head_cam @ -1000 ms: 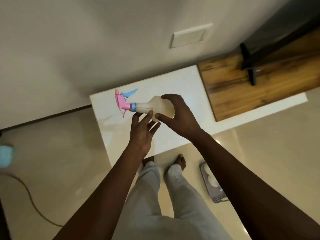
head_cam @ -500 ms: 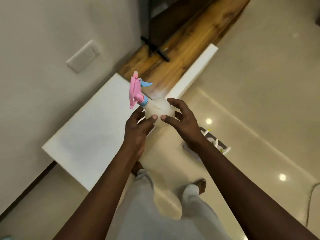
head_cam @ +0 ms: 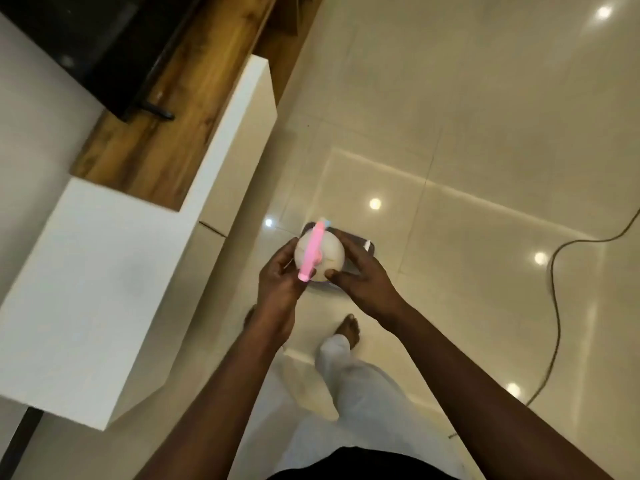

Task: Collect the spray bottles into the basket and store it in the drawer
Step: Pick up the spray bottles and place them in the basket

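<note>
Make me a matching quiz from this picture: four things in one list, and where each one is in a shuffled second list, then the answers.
Things:
1. spray bottle
2. basket
3. cable
4. wooden shelf

Places:
A. trailing over the floor tiles at the far right
B. held between the left hand and right hand
C. on the floor, mostly hidden under the bottle
D. between the white cabinet and the wall, upper left

Pairs: 1-B, 2-C, 3-A, 4-D
</note>
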A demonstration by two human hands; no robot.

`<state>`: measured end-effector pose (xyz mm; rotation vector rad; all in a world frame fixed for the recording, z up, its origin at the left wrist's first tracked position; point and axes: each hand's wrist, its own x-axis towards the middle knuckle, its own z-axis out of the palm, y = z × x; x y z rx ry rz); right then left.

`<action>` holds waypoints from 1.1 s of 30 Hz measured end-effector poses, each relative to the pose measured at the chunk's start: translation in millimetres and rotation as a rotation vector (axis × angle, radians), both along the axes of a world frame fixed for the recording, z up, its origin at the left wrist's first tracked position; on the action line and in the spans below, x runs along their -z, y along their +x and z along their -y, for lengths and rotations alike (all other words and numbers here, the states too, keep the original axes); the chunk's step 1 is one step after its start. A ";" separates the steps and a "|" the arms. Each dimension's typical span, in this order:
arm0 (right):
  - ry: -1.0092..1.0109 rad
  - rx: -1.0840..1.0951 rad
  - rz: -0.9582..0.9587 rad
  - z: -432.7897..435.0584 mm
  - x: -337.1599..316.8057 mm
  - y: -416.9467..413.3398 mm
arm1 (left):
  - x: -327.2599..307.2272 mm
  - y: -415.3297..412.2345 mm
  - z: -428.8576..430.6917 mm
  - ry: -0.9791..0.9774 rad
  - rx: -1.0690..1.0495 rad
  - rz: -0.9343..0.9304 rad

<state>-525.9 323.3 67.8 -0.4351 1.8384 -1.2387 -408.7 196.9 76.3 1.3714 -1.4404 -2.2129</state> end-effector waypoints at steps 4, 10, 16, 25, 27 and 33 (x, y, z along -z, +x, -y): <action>0.108 0.088 0.036 -55.2 38.9 -7.5 | 35.5 -29.8 -41.7 0.157 0.017 0.151; 0.215 0.197 0.092 -94.7 120.8 -6.6 | 115.3 -60.9 -89.1 0.192 0.044 0.319; 0.348 0.101 0.019 -112.9 240.3 -26.1 | 232.0 -83.0 -124.1 0.270 -0.006 0.422; 0.448 -0.091 -0.066 -120.0 416.1 -50.6 | 397.1 -101.2 -136.8 0.316 -0.024 0.490; 0.445 -0.122 -0.093 -116.2 447.4 -53.5 | 434.7 -104.0 -134.2 0.286 -0.001 0.509; 0.443 0.015 -0.103 -101.4 523.8 -57.2 | 537.6 -116.6 -130.0 0.260 -0.016 0.544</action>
